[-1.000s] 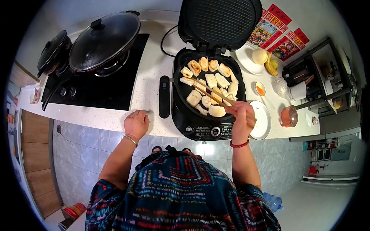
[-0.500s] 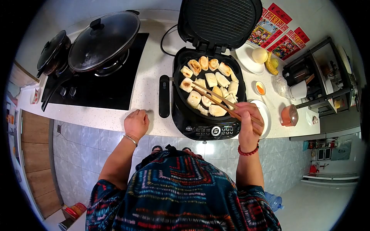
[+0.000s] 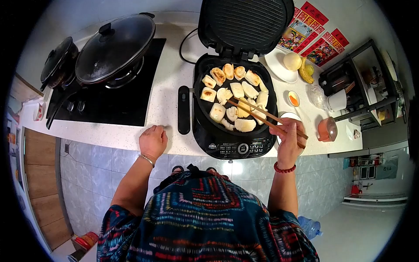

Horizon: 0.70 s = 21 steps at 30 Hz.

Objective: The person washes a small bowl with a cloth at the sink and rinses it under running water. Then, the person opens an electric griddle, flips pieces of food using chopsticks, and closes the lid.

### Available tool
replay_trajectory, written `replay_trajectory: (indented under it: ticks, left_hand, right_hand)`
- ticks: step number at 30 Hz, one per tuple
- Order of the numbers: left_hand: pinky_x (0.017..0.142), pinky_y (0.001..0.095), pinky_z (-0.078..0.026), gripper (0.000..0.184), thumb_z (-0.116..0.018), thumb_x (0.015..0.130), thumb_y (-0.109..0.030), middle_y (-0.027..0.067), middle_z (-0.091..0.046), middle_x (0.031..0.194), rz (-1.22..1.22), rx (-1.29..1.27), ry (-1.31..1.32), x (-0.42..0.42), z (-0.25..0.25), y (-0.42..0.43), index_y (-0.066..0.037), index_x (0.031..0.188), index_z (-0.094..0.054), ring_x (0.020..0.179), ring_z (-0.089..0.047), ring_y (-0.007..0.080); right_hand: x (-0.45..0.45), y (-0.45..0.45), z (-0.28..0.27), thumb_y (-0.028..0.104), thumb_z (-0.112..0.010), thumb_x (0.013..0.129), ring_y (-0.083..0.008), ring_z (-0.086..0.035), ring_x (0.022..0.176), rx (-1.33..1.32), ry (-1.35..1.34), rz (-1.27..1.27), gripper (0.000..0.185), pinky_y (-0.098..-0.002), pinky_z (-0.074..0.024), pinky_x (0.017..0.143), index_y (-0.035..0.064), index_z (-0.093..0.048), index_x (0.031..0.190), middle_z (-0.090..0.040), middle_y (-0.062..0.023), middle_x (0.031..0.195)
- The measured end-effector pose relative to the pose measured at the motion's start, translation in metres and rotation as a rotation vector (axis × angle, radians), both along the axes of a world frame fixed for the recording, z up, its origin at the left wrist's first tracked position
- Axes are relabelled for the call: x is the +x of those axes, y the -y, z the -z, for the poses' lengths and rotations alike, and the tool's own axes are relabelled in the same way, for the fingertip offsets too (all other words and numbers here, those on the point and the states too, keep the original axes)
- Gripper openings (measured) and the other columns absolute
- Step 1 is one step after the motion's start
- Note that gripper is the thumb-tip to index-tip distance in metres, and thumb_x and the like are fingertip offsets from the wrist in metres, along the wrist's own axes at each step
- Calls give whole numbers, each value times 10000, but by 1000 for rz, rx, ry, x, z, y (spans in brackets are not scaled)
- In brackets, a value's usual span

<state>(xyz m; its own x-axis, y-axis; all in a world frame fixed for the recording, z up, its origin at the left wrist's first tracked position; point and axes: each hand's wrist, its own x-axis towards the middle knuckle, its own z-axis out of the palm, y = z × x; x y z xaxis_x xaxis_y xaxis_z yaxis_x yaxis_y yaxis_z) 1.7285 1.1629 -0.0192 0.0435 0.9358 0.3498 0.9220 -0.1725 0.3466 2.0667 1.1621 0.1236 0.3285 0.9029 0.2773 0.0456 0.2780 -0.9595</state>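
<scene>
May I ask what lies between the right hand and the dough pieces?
In the head view, wooden chopsticks extend from the right hand over the electric griddle's rim to the dough pieces.

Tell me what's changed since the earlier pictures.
The right hand shifted rightward, with its chopsticks. The leftmost food piece, pale on top at first, now shows a browned top. The chopsticks stay held; the left hand stays on the counter.

Two chopsticks [image 3: 262,120], one griddle [image 3: 208,139], two pans [image 3: 115,52]

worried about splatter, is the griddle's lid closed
No, the ridged black lid stands raised behind the griddle, leaving the food pieces uncovered.
</scene>
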Motion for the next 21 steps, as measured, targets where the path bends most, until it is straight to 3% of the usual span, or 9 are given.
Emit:
replay_trajectory:
  ticks: [8, 13, 19, 21]
  left_hand:
    - [570, 382, -450, 56, -559, 703, -104, 111, -548, 678, 6, 19, -4, 1, -1, 0, -64, 709, -519, 631, -549, 297]
    - [568, 365, -457, 67, -558, 710, -126, 89, -547, 665, 5, 5, -44, 0, 0, 0, -68, 710, -524, 621, -553, 272]
    - [550, 390, -446, 82, -553, 710, -109, 120, -538, 653, 5, 16, -5, 2, -3, 0, -57, 671, -504, 604, -542, 305]
    - [548, 392, -445, 84, -553, 710, -110, 120, -536, 651, 8, 13, -12, 2, -2, 0, -56, 670, -503, 602, -540, 307]
  right_hand:
    - [-22, 4, 32, 205, -393, 917, -213, -588, 717, 33, -39, -57, 258, -315, -542, 632, -36, -478, 884, -459, -142, 1035]
    - [-20, 5, 44, 254, -400, 914, -220, -603, 705, 61, -86, -3, 278, -334, -550, 615, -20, -449, 912, -492, -172, 1026]
    - [-26, 1, 49, 223, -380, 920, -224, -602, 716, 79, -164, 30, 269, -337, -552, 619, -36, -455, 920, -499, -174, 1014]
    - [-24, 2, 49, 186, -399, 913, -205, -587, 731, 62, -69, 11, 253, -327, -543, 658, -43, -502, 886, -492, -139, 1015]
